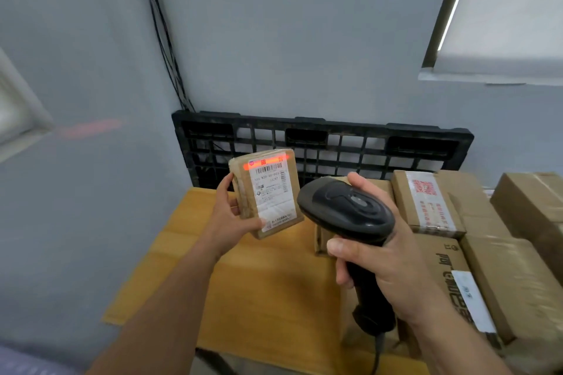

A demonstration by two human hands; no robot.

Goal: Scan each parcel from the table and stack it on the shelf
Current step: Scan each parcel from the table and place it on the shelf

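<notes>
My left hand (pixel 231 216) grips a small brown taped parcel (pixel 268 192) upright above the wooden table (pixel 243 298), its white shipping label facing me. A red scan line glows across the top of the label, over the barcode. My right hand (pixel 380 256) grips the handle of a black barcode scanner (pixel 344 210), whose head points at the parcel from the right, a short gap away. The scanner's cable hangs down below my right hand.
Several cardboard parcels (pixel 426 201) crowd the right side of the table. A black plastic pallet (pixel 320 143) leans against the grey wall behind. Black cables (pixel 164 39) run down the wall corner. A window (pixel 502 15) is at the upper right.
</notes>
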